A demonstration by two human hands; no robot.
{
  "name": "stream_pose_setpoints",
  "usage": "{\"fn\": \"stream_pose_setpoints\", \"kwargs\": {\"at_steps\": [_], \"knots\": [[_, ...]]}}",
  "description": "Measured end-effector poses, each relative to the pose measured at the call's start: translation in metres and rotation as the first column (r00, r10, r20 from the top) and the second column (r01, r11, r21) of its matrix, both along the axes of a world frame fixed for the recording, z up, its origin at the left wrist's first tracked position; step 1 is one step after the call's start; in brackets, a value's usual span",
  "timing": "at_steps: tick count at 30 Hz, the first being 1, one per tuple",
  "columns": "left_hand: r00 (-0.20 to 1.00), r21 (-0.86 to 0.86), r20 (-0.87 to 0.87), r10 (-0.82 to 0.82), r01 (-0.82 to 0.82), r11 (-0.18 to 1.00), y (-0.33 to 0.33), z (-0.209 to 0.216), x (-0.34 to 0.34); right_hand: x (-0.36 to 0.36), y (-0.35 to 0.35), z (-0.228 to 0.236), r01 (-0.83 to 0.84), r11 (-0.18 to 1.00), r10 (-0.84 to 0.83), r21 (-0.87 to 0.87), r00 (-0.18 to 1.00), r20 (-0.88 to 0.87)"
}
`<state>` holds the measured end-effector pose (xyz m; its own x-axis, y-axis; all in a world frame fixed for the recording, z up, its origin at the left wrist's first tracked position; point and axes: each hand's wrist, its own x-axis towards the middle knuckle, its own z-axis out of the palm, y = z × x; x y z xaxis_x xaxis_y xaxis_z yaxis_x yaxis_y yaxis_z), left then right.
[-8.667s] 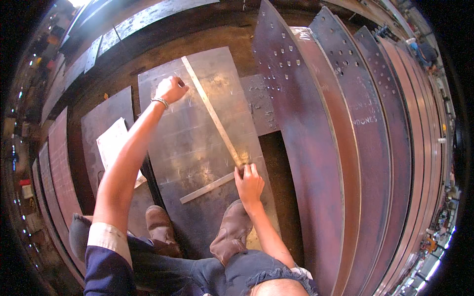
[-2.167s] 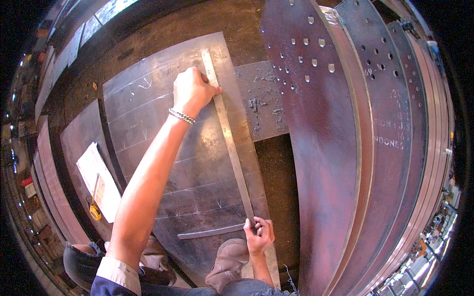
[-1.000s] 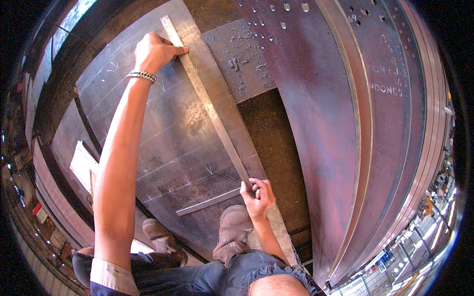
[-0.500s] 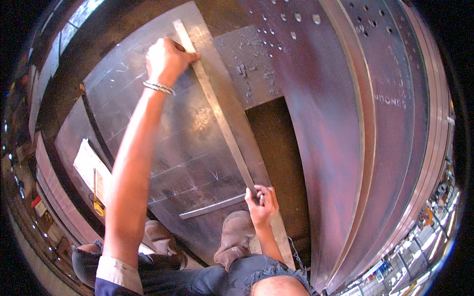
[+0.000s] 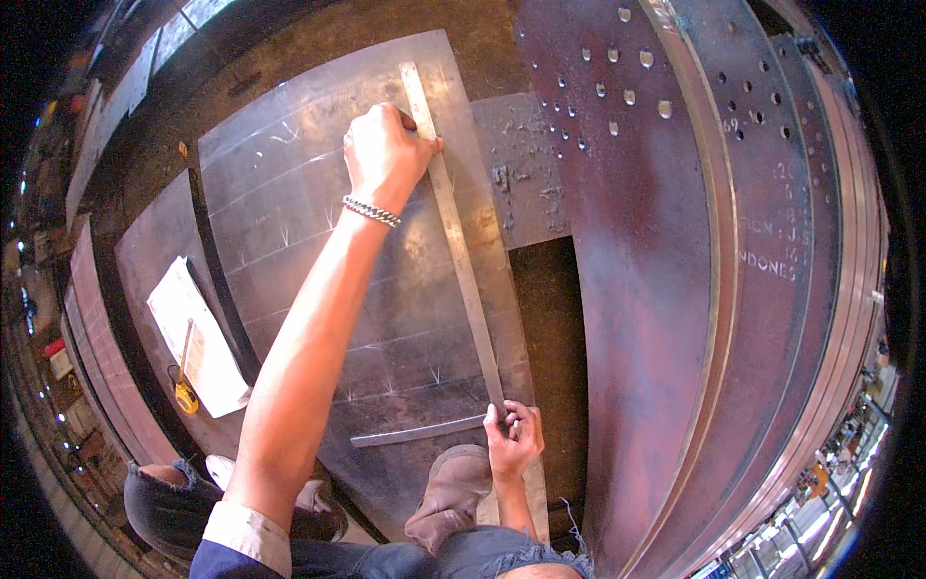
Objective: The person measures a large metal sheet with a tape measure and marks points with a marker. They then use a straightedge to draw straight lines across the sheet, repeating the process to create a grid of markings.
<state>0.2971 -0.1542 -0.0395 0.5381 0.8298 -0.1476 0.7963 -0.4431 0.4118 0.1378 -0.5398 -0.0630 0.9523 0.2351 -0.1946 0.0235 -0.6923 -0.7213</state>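
A long steel square (image 5: 461,261) lies on a dark steel plate (image 5: 289,232), its long blade running from the far end down toward me. Its short leg extends left from the near corner, beside my boot (image 5: 453,487). My left hand (image 5: 386,150) reaches far across the plate, with fingers and thumb closed on the blade near its far end. At the near corner my right hand (image 5: 514,439) pinches the square between thumb and fingers. Chalk-like lines and small V-shaped marks show on the plate left of the blade.
Left of the plate, past a dark gap, white papers (image 5: 188,328) lie with a yellow tape measure (image 5: 186,396) on them. Large reddish steel plates with punched holes (image 5: 637,241) rise close on the right. A dark opening (image 5: 550,318) lies between them and the marked plate.
The whole view has shifted, so the plate, square and hands sit lower and further right. Both hands keep about the same hold on the square.
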Motion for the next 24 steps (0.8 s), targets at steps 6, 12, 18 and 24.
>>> {"fn": "stream_pose_setpoints", "kwargs": {"at_steps": [6, 12, 18, 24], "knots": [[0.999, 0.077, 0.017, -0.049, 0.048, 0.996, -0.0019, -0.0034, 0.0004, 0.0002, -0.0012, 0.001, 0.005, 1.0, -0.005, 0.002, 1.0, -0.005], [0.998, 0.086, -0.02, -0.064, 0.066, 0.994, -0.0005, -0.0033, 0.0031, 0.002, 0.0002, 0.0018, -0.01, 1.0, 0.01, 0.006, 1.0, 0.009], [0.996, 0.03, -0.068, -0.058, 0.06, 0.998, 0.0007, 0.003, 0.0085, 0.0028, 0.0001, -0.0003, -0.03, 0.999, 0.03, 0.009, 0.998, 0.056], [0.993, 0.113, -0.094, -0.077, 0.088, 0.99, 0.0004, -0.0011, 0.008, 0.0023, 0.0003, -0.0009, -0.033, 0.999, 0.032, 0.024, 0.998, 0.044]]}}
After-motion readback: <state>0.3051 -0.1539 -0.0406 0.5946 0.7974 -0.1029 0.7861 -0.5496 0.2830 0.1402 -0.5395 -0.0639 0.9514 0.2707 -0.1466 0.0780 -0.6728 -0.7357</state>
